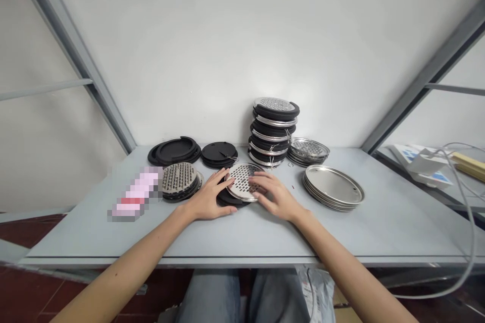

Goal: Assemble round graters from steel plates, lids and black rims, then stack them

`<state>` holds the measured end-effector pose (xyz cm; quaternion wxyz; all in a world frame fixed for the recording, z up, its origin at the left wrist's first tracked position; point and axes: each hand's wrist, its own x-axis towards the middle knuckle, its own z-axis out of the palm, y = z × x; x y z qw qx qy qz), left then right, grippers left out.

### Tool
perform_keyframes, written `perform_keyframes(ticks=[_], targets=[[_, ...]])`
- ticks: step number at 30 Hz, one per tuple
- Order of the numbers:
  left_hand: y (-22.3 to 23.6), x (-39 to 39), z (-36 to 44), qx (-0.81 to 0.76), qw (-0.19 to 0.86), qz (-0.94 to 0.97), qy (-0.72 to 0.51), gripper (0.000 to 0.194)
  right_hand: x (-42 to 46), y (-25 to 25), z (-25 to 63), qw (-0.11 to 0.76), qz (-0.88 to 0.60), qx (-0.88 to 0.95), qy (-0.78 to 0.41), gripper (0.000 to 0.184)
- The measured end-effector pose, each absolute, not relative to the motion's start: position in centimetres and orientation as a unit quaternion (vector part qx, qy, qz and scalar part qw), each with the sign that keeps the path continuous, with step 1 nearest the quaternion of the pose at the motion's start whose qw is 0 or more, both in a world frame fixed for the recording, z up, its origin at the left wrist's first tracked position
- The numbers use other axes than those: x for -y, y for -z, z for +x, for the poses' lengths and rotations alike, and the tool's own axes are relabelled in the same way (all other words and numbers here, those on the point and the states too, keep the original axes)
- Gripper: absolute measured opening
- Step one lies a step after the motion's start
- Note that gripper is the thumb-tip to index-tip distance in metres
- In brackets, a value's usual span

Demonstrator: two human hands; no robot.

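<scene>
Metal disc [242, 185]: one, full of little holes, sitting right between the two hands and on top of something black.
Black disc [228, 198]: one that I can make out under it, poking out by the left thumb.
Left hand [209, 199]: spread pretty wide, thumb well away from the fingers, fingertips at the metal disc's left edge. Touching it, not pinching it.
Right hand [279, 197]: loosely bent, fingertips over the disc's right side, with a narrower gap between thumb and fingers.
Tall stack [273, 133]: one, just behind the right hand. I count four black bands and four shiny ones, plus a holey top. Some wire loops stick out.
Black rounds [219, 153]: one pile behind the left hand, a wire lying on top. Can't count the layers.
Black covers [173, 151]: one pile further back and left of that hand, at least two in it.
Dotted discs [179, 179]: one pile just left of the left hand, several deep.
Plain metal plates [333, 185]: one pile right of the right hand, several rims showing.
Holey plates [308, 148]: one pile, behind and right of that hand.
Wire clip [290, 165]: one loose, just behind the right hand.
Pink thing [137, 193]: one, far left of the grip, too pixelated to tell.
</scene>
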<state>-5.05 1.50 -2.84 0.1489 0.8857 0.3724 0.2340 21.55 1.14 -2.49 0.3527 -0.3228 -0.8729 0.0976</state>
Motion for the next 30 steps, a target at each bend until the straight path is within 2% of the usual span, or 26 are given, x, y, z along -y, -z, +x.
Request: perform_keyframes(ticks=[4,8,11,14,18,22,30], targets=[[2.3,-1.3,-5.2,-0.362,0.173,0.888,-0.226,0.083,-1.9,2.9,21.9,0.388,-0.438,0.806,-0.086,0.036],[2.1,-1.2,-5.1,-0.347,0.167,0.898,-0.210,0.085,-2.4,3.6,22.0,0.343,-0.500,0.786,-0.120,0.046],[2.4,-1.2,-5.0,-0.361,0.149,0.897,-0.209,0.085,-2.6,3.8,22.2,0.326,-0.495,0.793,-0.141,0.049],[2.9,-1.2,-4.9,-0.405,0.141,0.877,-0.215,0.092,-2.6,3.8,22.6,0.324,-0.465,0.812,-0.140,0.052],[3.3,-1.1,-4.8,-0.446,0.153,0.856,-0.212,0.101,-2.7,3.9,23.4,0.293,-0.426,0.841,-0.157,0.070],[3.2,-1.0,-5.0,-0.421,0.167,0.864,-0.219,0.097,-2.8,3.9,23.9,0.287,-0.419,0.845,-0.168,0.086],[2.5,-1.2,-4.8,-0.368,0.187,0.882,-0.230,0.091,-2.9,3.8,23.5,0.293,-0.417,0.838,-0.195,0.089]])
